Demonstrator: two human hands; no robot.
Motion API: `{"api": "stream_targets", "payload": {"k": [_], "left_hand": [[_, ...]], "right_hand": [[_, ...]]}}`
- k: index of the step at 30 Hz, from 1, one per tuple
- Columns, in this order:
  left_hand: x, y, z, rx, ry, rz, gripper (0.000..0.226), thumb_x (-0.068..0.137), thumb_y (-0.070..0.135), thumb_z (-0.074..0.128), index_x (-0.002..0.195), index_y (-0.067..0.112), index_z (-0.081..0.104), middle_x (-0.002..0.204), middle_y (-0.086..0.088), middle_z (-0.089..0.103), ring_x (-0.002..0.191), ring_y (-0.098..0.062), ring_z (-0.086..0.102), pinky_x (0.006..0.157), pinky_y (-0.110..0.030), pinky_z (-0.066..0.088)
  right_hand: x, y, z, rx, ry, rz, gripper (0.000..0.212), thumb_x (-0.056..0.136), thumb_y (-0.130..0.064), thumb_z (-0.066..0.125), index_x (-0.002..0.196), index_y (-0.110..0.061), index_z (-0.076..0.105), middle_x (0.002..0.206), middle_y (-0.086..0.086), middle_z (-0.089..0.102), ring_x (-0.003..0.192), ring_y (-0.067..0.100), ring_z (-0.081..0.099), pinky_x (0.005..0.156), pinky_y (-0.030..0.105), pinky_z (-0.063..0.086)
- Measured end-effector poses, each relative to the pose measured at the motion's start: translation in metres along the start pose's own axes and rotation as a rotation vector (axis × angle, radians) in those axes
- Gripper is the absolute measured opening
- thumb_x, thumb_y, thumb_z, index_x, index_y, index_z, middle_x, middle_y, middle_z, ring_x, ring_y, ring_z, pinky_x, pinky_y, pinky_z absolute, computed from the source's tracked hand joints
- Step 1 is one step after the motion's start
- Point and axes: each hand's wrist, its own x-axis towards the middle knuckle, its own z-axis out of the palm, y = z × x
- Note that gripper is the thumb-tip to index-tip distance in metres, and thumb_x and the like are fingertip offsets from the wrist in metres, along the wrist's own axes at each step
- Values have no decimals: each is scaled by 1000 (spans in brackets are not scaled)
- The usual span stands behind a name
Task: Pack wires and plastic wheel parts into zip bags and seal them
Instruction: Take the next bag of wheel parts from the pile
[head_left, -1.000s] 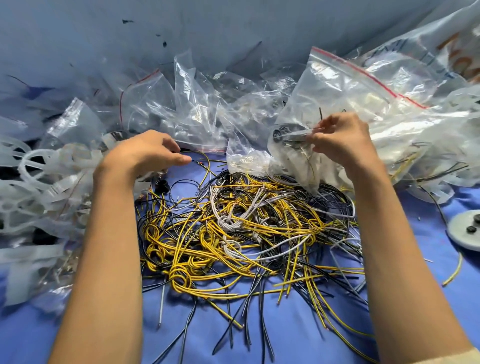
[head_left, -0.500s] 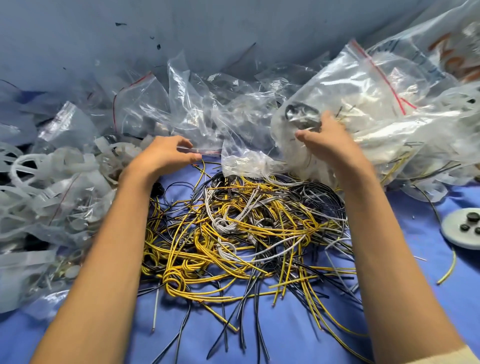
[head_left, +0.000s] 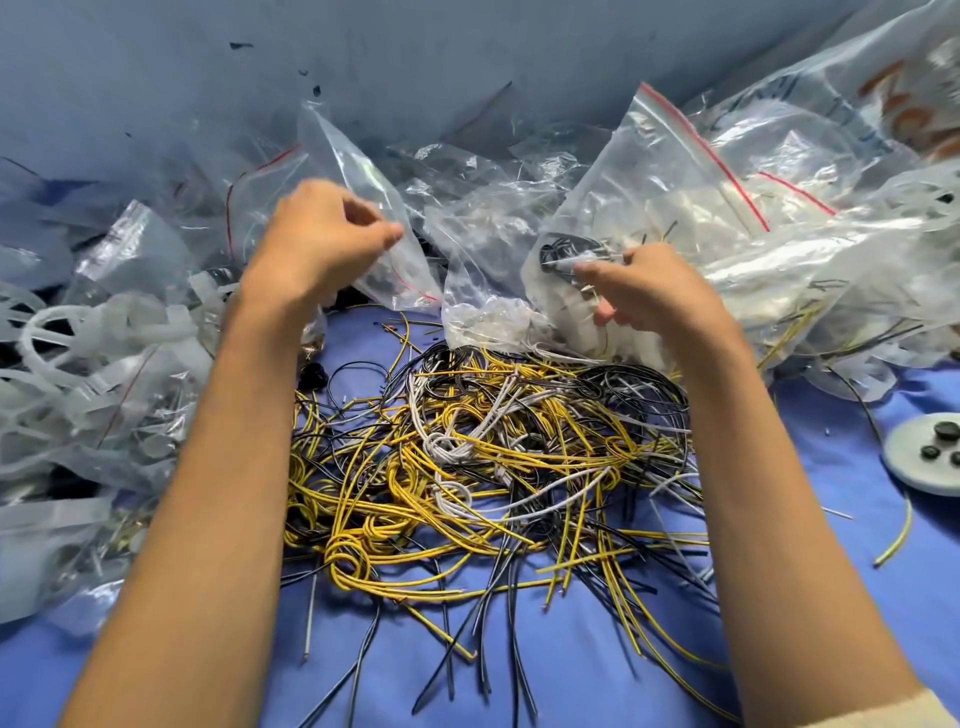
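Left hand (head_left: 324, 236) pinches a clear zip bag (head_left: 358, 171) (beyond the wire pile (head_left: 467, 457)).

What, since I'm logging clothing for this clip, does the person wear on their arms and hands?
Nothing on the hands: no gloves, rings or watch show on the left hand or the right hand. The left forearm and the right forearm are bare. The only clothing in view is a cream sleeve edge on the right arm, at the lower right corner.
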Motion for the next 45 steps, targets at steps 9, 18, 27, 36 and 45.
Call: {"api": "stream_targets", "payload": {"k": [9, 18, 27, 36, 45], "left_hand": [[-35, 50, -30, -174, 148, 119, 29, 77, 25, 75, 104, 24, 66, 88, 3, 65, 79, -6, 61, 76, -19, 45], [-49, 71, -23, -401, -38, 225, 13, 82, 14, 71, 87, 23, 63, 84, -1, 70, 75, -7, 68, 72, -24, 52], [-43, 72, 0, -181, 50, 195, 39, 81, 21, 60, 117, 26, 45, 70, 13, 55, 70, -4, 56, 72, -21, 43], [-45, 69, 13, 61, -110, 174, 56, 78, 7, 51, 125, 22, 25, 90, 2, 62, 90, -30, 60, 88, -39, 47], [-39, 57, 2, 112, 29, 164, 35, 72, 1, 45, 61, 32, 58, 71, 6, 61, 79, -14, 59, 79, -22, 46]], "right_hand": [[-3, 7, 4, -97, -134, -23, 30, 90, -32, 61, 101, -4, 63, 77, 8, 69, 68, 17, 69, 77, 40, 58], [-42, -46, -13, 216, -398, -481, 34, 76, -55, 65, 92, -26, 70, 86, -1, 74, 78, 8, 68, 76, 24, 54], [-43, -57, 2, 288, -310, -562, 17, 94, -8, 55, 85, -2, 67, 68, 1, 67, 62, 9, 64, 59, 18, 51], [-36, -60, 9, 389, -190, -394, 16, 86, 11, 47, 87, 0, 58, 64, 10, 67, 53, 20, 68, 57, 31, 59], [-12, -29, 0, 237, 78, -211, 28, 75, -3, 66, 66, -19, 45, 58, -1, 60, 54, 15, 69, 66, 42, 60]]}}
